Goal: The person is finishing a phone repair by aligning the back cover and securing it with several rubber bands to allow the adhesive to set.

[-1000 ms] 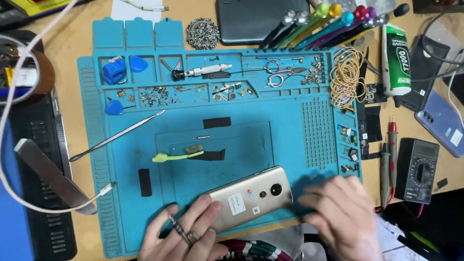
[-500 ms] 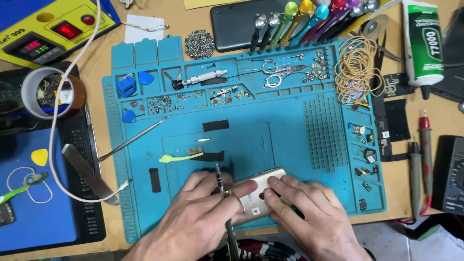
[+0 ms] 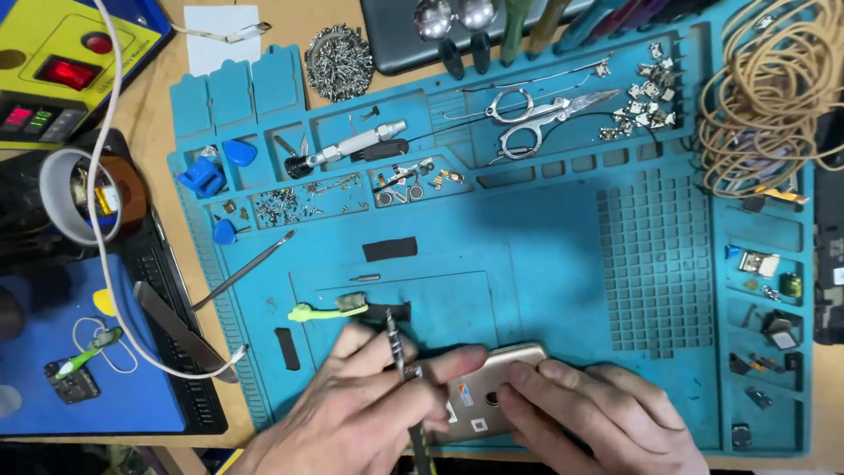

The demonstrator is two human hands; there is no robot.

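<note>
Prying at the phone (image 3: 488, 391) appears to be the step in hand. The phone lies back-up on the mat (image 3: 545, 264), at the mat's near edge. The left hand (image 3: 352, 418) is closed around a thin metal tool (image 3: 400, 365) and also pinches the phone's left end. The right hand (image 3: 598, 418) presses flat on the phone's right end, fingers curled over it, holding nothing else. The next move likely calls for a steady tip at the seam and a firm hold-down. Room is tight toward the near edge; the mat centre beyond the phone lies open. A green brush (image 3: 330, 308) and black strip (image 3: 389, 249) sit just beyond the tool tip; scissors (image 3: 536, 119) lie well apart
</note>
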